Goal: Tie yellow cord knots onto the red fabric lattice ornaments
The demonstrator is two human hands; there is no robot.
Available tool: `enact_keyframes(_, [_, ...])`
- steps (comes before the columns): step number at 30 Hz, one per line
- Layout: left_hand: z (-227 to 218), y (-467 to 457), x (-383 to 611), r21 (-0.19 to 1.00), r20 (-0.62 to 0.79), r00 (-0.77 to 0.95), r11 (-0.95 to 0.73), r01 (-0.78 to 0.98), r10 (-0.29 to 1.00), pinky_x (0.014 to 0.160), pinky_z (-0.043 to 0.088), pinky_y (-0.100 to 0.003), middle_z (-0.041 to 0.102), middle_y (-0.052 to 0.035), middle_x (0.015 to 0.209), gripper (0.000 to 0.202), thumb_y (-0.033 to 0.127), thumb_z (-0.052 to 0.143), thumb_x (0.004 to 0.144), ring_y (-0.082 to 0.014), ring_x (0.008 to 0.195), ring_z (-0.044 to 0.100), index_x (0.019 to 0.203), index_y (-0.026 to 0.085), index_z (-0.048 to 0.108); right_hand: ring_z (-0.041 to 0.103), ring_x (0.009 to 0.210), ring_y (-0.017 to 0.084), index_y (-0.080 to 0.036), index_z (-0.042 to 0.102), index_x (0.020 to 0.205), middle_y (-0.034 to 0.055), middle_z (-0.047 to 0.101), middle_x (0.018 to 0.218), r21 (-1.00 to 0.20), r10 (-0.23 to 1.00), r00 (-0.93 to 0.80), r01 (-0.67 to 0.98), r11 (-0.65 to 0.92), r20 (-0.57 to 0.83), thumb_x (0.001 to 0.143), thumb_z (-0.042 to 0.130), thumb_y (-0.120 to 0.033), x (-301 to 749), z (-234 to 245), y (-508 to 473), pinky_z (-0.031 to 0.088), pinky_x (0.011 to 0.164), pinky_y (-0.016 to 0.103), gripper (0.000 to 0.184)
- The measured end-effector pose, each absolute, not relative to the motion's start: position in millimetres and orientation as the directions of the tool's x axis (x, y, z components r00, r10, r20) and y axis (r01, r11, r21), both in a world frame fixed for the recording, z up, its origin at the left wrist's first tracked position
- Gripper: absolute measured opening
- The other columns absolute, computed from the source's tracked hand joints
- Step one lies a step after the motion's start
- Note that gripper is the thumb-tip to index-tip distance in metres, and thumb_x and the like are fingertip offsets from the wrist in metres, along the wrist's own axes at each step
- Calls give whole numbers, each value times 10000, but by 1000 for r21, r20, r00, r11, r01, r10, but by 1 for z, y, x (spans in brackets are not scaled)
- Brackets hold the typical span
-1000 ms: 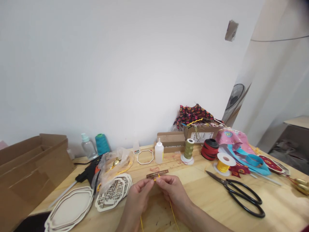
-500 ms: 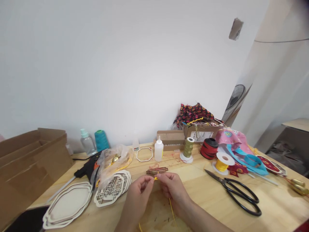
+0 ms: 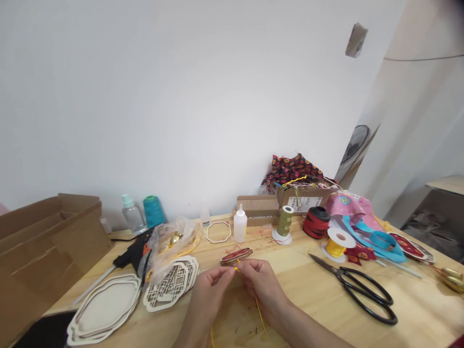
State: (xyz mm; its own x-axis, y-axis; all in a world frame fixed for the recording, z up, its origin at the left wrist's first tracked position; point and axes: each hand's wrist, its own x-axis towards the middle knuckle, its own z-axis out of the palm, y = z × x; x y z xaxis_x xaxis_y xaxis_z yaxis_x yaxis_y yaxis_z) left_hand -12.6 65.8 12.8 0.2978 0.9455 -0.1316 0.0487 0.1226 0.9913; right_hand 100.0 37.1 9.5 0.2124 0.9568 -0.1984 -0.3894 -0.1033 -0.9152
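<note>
My left hand [image 3: 210,292] and my right hand [image 3: 259,282] meet near the table's front middle, fingertips pinched together on a thin yellow cord [image 3: 260,314]. The cord runs back toward me between my wrists. At the fingertips the cord joins a small flat wooden ornament [image 3: 236,255] with a red face, tilted just above the table. Both hands are closed on the cord.
Black scissors [image 3: 357,287] lie to the right. Spools of yellow [image 3: 336,244], red [image 3: 316,221] and olive [image 3: 284,222] cord stand behind. A glue bottle [image 3: 239,225], white frame [image 3: 218,232], lattice cutouts [image 3: 172,282], oval panels [image 3: 103,309], glue gun [image 3: 132,251] and cardboard box [image 3: 43,246] fill the left.
The wooden ornament has tilted so its red face shows more. My hands stay pinched on the cord, shifted only slightly.
</note>
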Motion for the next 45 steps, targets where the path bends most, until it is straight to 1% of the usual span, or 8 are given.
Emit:
enact_keyframes(6, [20,62,-9,943,-313,349,334,1,883,292,74,-150,240,134,271,303,404,634,546,-16,274,130,633,114,658,284,411,56,-114,586,497,-45,431,424,-956,947,266,-274,-104,-179,583,625,-329,100,4,39,198,405,193,235])
enact_keyframes(10, [16,67,-10,972,-234,339,232,48,911,309,239,-166,339,98,247,293,396,628,558,-59,275,314,643,122,687,241,419,58,-123,537,434,-57,356,400,-995,958,271,-67,-76,-92,629,569,-400,106,5,40,177,421,204,340])
enact_keyframes(14, [14,70,-15,994,-35,396,-7,105,918,572,428,-233,642,-2,503,238,344,578,640,-175,602,581,724,159,704,235,423,57,-124,505,418,-59,323,397,-995,965,260,98,22,47,645,546,-454,116,12,39,167,422,207,403])
enact_keyframes(23, [15,66,-17,952,141,478,-252,175,867,695,442,-266,702,-21,823,256,303,516,721,-208,773,600,914,210,657,76,359,33,-126,552,644,-111,194,397,-884,990,-55,-447,-140,-129,703,551,-375,126,23,30,36,346,188,256])
enact_keyframes(28, [17,66,-18,949,177,490,-280,144,854,726,439,-259,700,-13,851,251,286,516,725,-206,810,595,926,225,652,79,349,30,-134,574,742,-112,198,405,-857,976,-151,-470,-211,-157,680,550,-237,124,25,28,39,335,175,124])
enact_keyframes(36, [14,66,-17,995,80,510,-100,12,856,687,447,-270,708,-25,749,233,254,552,679,-200,704,607,861,184,679,204,387,48,-161,559,737,-89,279,432,-982,984,7,53,179,180,697,502,-214,110,12,32,142,377,179,88])
enact_keyframes(40, [17,63,-16,999,-16,505,34,-28,863,632,437,-249,655,14,533,212,243,568,670,-153,549,574,839,183,680,232,403,62,-182,583,771,-88,259,428,-850,932,35,424,312,360,704,436,-125,110,9,30,206,412,180,171])
enact_keyframes(45, [17,64,-14,1000,-14,448,12,8,894,468,351,-184,529,46,448,170,290,571,672,-95,438,439,703,165,683,421,475,74,-219,615,813,-44,547,556,-713,899,-8,606,352,437,700,428,-91,112,12,27,310,482,167,253])
